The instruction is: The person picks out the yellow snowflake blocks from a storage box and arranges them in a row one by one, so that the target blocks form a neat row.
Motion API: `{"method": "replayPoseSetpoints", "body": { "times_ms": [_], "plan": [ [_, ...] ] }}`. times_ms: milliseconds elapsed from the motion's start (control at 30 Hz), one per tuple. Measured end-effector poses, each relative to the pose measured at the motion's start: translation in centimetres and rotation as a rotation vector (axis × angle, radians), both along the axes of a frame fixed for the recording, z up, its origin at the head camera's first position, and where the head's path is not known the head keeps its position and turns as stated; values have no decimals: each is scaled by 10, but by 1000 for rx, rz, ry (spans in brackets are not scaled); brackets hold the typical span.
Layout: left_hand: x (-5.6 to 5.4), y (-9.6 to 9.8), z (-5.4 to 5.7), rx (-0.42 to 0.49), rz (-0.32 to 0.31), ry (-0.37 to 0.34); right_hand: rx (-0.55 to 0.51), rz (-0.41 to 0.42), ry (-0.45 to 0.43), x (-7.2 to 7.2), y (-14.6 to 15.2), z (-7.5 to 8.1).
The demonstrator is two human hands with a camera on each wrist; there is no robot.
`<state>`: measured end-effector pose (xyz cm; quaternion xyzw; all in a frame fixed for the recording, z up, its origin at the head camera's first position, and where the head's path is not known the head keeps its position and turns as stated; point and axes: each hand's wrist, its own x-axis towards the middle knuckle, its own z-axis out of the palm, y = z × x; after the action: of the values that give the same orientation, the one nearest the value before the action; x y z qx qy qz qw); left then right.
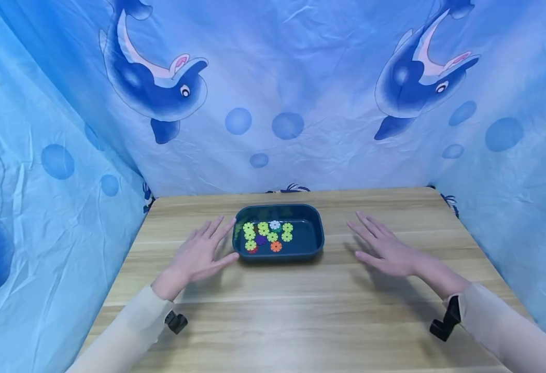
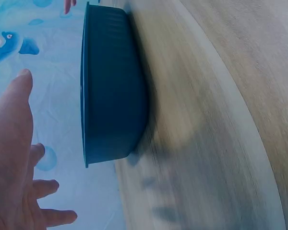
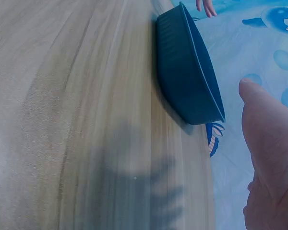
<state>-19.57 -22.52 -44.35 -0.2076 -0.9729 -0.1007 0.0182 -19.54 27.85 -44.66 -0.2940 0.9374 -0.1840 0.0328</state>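
Note:
A dark teal rectangular bin (image 1: pixel 307 248) sits near the far side of the wooden table. Inside it, mostly toward its left half, lie several small notched plastic discs: yellow-green discs (image 1: pixel 271 237), an orange disc (image 1: pixel 276 246), a white disc (image 1: pixel 275 225), a purple disc (image 1: pixel 261 240) and a partly covered red one. My left hand (image 1: pixel 198 256) hovers with spread fingers at the bin's left side, fingertips close to its rim; whether they touch is unclear. Off to the bin's right, my right hand (image 1: pixel 387 250) is held above the table, fingers extended, holding nothing.
The wood-grain table (image 1: pixel 277 311) stretches toward me from the bin. Blue cloth (image 1: pixel 263 67) printed with dolphins and bubbles hangs behind it and along both sides. Each wrist wears a small black camera mount, such as the right mount (image 1: pixel 446 321).

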Motion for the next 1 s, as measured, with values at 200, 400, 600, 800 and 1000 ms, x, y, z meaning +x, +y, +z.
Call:
{"method": "replayPoseSetpoints", "body": {
  "times_ms": [200, 400, 600, 800, 1000],
  "plan": [
    [-9, 7, 0, 212, 19, -153, -47, 37, 43, -10, -9, 5],
    [-28, 17, -3, 422, 77, -284, -84, 51, 60, -26, -28, 13],
    [-40, 24, -10, 455, 163, -331, -63, 64, 63, -49, -57, 21],
    [-45, 34, -16, 457, 187, -363, -32, 74, 49, -69, -90, 30],
    [-47, 47, -24, 487, 220, -358, -22, 131, 35, -83, -121, 26]
  ]
}}
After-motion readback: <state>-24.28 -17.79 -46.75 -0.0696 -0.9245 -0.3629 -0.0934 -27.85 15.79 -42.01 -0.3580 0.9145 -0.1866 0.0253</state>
